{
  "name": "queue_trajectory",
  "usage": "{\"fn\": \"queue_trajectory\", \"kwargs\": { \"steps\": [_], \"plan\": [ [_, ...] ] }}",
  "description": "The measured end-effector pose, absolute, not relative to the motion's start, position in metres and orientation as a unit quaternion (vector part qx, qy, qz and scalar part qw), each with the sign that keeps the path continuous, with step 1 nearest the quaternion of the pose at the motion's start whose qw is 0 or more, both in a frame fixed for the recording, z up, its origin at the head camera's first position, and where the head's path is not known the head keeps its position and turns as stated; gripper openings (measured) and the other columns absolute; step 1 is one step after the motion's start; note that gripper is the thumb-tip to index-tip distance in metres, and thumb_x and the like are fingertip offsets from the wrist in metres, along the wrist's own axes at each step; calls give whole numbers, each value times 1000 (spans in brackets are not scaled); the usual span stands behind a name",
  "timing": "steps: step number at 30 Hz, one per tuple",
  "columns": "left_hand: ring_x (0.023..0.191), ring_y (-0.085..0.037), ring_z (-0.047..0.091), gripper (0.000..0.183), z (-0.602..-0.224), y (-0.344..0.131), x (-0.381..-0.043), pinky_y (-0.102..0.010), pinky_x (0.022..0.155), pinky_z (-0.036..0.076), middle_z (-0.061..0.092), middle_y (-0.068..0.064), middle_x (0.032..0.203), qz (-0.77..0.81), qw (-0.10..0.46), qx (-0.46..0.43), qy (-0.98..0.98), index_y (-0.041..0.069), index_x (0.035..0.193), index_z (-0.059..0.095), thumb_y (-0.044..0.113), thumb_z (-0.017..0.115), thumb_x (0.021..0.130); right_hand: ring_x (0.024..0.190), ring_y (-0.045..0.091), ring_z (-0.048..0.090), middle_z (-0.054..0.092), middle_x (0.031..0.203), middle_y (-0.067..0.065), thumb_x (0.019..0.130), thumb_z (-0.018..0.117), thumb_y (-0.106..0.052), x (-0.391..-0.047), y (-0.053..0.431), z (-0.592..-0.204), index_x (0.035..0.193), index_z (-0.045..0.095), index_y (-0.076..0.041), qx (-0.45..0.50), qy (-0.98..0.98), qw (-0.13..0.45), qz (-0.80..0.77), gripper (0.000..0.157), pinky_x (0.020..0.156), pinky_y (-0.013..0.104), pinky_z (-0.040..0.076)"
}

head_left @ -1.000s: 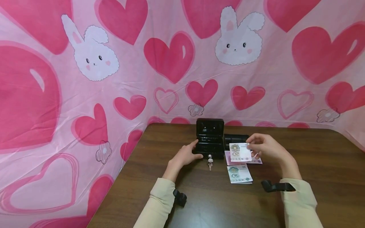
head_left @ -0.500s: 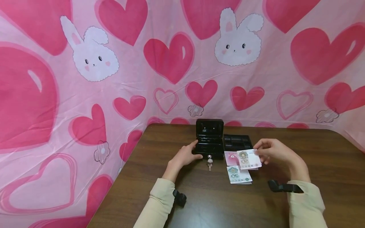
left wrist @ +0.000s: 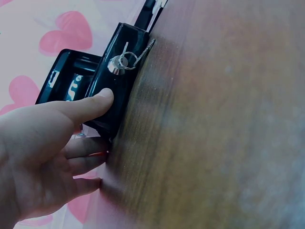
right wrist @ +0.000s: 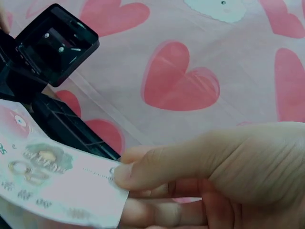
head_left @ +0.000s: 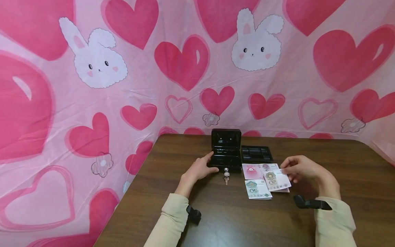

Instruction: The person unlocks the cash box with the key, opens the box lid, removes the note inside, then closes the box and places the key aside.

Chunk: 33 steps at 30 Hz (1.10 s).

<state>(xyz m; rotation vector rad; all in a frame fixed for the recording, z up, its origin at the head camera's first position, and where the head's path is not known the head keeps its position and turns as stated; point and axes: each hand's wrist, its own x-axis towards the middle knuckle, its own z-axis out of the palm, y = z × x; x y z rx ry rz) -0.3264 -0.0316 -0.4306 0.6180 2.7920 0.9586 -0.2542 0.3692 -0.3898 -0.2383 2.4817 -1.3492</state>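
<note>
A black metal cash box [head_left: 226, 160] stands with its lid raised, a key in its front lock. My left hand [head_left: 199, 168] holds the box at its left front corner. In the left wrist view, the thumb [left wrist: 102, 98] lies on the front face and the other fingers reach round the side. My right hand [head_left: 303, 169] pinches the right edge of a 20 banknote [right wrist: 76, 186] between thumb and fingers. That note overlaps a pink banknote [head_left: 251, 171] and others partly hidden beneath it. A folded green 50 banknote [head_left: 258, 189] lies just in front.
A black compartment tray [head_left: 256, 154] lies right of the cash box. The keys [head_left: 226, 180] hang at the box's front, over the brown wooden table [head_left: 234, 219]. Behind rises a pink cloth [head_left: 185, 27] with hearts and rabbits.
My right hand has moved right and toward me with the 20 banknote, lowering it over the other notes and uncovering the pink one and the tray. The left hand has stayed on the cash box.
</note>
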Motion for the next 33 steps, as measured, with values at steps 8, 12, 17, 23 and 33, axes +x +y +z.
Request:
{"fn": "queue_trajectory", "kwargs": {
  "steps": [8, 12, 17, 23, 33],
  "plan": [
    [135, -33, 51, 78, -432, -32, -328, -50, 113, 40, 56, -14, 144, 312, 55, 206, 926, 21, 156, 33, 43, 70, 90, 63, 13, 57, 61, 76, 2, 91, 66, -9, -253, 369, -399, 108, 61, 11, -55, 870, 176, -456, 27, 53, 27, 51],
    [134, -33, 52, 79, -432, -31, -328, -50, 112, 40, 56, -15, 143, 311, 56, 209, 926, 20, 156, 33, 43, 70, 90, 64, 16, 56, 62, 76, 3, 89, 68, -13, -250, 368, -399, 104, 66, 4, -32, 891, 179, -417, 23, 52, 27, 47],
    [135, -33, 51, 78, -430, -32, -328, -51, 113, 40, 55, -14, 145, 314, 60, 208, 924, 21, 156, 33, 42, 69, 91, 71, 21, 55, 62, 82, 4, 89, 69, -17, -249, 367, -394, 107, 67, 0, 3, 904, 162, -397, 25, 53, 30, 43],
    [134, -33, 51, 78, -430, -32, -328, -51, 113, 40, 56, -15, 144, 312, 60, 210, 925, 21, 156, 33, 42, 69, 91, 76, 23, 55, 64, 94, 9, 93, 67, -20, -252, 359, -390, 117, 62, 3, -1, 911, 113, -397, 34, 56, 32, 46],
    [134, -33, 52, 78, -431, -32, -329, -50, 113, 40, 56, -15, 143, 310, 57, 212, 925, 20, 156, 33, 41, 70, 91, 85, 25, 60, 65, 113, 21, 95, 66, -27, -261, 345, -390, 128, 57, 1, -5, 925, 51, -377, 44, 66, 33, 51]
  ]
}}
